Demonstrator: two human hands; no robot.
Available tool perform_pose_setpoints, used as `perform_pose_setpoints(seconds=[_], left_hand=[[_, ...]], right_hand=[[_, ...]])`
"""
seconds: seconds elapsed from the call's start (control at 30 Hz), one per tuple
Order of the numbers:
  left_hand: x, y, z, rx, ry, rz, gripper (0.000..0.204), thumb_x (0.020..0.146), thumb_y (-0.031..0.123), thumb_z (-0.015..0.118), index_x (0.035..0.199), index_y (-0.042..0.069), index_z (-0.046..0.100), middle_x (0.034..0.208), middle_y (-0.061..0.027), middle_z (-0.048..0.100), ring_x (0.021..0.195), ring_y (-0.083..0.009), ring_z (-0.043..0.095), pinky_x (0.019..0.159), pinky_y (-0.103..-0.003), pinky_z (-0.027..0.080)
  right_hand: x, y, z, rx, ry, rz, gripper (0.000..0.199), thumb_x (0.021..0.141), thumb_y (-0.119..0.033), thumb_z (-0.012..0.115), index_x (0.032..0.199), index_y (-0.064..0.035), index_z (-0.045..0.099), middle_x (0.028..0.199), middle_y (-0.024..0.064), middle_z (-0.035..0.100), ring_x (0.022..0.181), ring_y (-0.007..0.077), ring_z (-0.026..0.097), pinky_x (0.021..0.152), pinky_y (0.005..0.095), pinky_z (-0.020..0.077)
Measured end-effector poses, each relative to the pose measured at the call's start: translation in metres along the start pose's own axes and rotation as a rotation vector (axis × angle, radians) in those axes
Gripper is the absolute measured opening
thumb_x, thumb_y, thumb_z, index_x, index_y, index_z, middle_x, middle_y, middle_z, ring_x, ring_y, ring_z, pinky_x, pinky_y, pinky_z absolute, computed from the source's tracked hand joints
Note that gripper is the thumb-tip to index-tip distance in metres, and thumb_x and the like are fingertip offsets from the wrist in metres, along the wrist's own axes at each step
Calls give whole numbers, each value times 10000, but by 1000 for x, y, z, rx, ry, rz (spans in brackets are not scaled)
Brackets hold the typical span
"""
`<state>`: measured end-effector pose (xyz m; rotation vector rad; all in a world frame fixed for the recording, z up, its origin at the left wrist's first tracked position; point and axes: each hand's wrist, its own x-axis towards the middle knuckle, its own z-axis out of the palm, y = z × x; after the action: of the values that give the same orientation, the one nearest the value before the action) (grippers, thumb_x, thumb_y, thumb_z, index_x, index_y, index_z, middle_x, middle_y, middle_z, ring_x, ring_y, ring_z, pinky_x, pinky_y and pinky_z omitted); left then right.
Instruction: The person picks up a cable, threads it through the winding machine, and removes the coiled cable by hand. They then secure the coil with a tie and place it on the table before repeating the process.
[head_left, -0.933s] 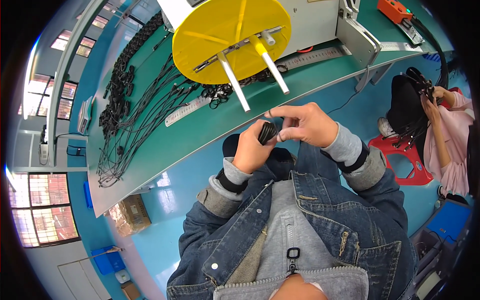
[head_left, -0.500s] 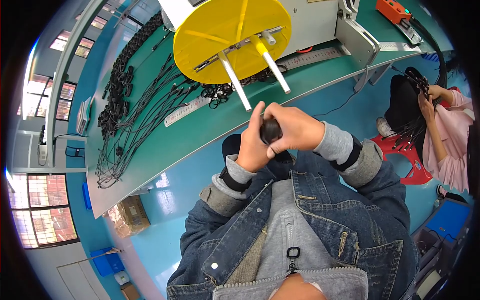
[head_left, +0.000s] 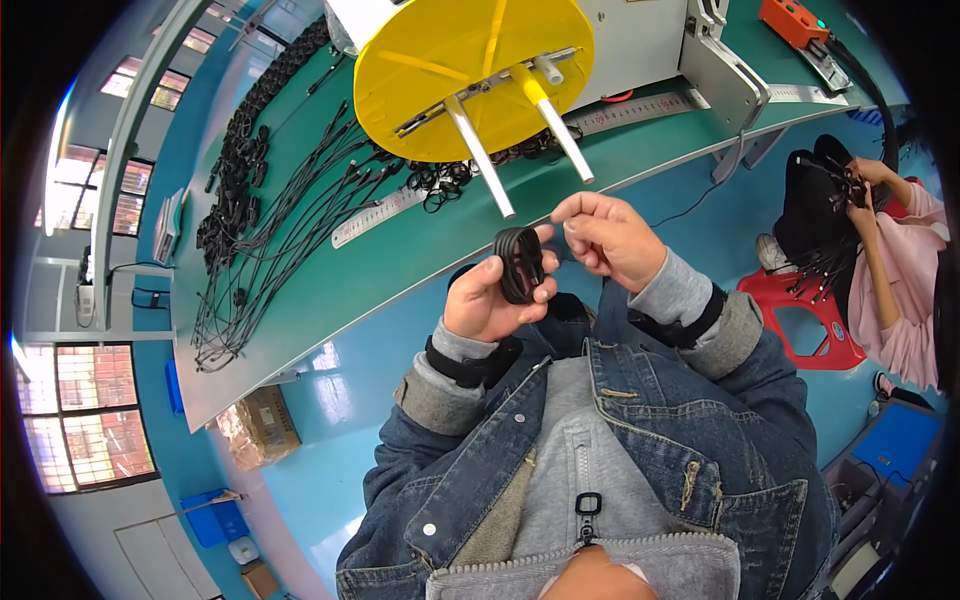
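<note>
A coiled black cable (head_left: 512,262) stands in my left hand (head_left: 478,306), whose fingers and thumb close around its lower part. Just right of the coil is my right hand (head_left: 618,240), apart from it, with fingers curled and thumb and forefinger close together. Whether anything small is between them is too fine to make out. Beyond both hands is the yellow disc (head_left: 420,70) of a winding machine, with two metal rods (head_left: 480,160) pointing toward me. Their ends are bare.
The green table (head_left: 290,290) carries loose black cables (head_left: 270,255), a pile of coiled cables (head_left: 225,220) and a steel ruler (head_left: 375,218). An orange control box (head_left: 793,20) sits far right. A co-worker in pink (head_left: 895,270) handles cables beside a red stool (head_left: 835,340).
My hands, earlier cupped together around the black coil, have moved apart. The right hand has let go of the coil and shifted right; the left keeps it, turned so its loops show.
</note>
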<state>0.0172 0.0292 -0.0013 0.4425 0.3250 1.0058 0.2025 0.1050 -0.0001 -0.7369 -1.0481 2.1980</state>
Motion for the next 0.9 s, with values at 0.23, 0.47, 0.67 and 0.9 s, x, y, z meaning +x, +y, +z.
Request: perform_pose_setpoints(seconds=[0.23,0.47,0.67,0.9], left_hand=[[-9,1,2,262,100,-32,583,748,206,605,1247,6,379,1039,-87,490,819,-175,468,595,-272,408],[-53,-10,27,1035,226,228,561,624,121,746,1090,26,450,1003,-48,515,818,-147,513,667,-280,439],[-95,-20,9,1507,582,435,360,702,138,655,1003,8,507,897,-149,592,781,-268,591,674,-346,477],[-137,10,-21,1149,538,-44,104,761,123,616,791,45,554,642,-38,565,531,-143,532,477,-285,443]], right_hand=[[8,-8,16,-536,-51,-251,180,873,-204,489,878,-28,527,640,39,532,479,134,480,416,278,361],[-15,11,103,-1402,-25,-647,413,784,-416,584,752,-11,509,610,175,575,567,354,571,490,417,447],[-19,50,158,-1549,148,-764,383,764,-392,626,725,-37,488,564,141,549,514,314,572,483,409,457],[1,68,162,-1359,-75,-484,347,758,-340,645,759,-17,519,525,119,545,482,295,563,459,380,436]])
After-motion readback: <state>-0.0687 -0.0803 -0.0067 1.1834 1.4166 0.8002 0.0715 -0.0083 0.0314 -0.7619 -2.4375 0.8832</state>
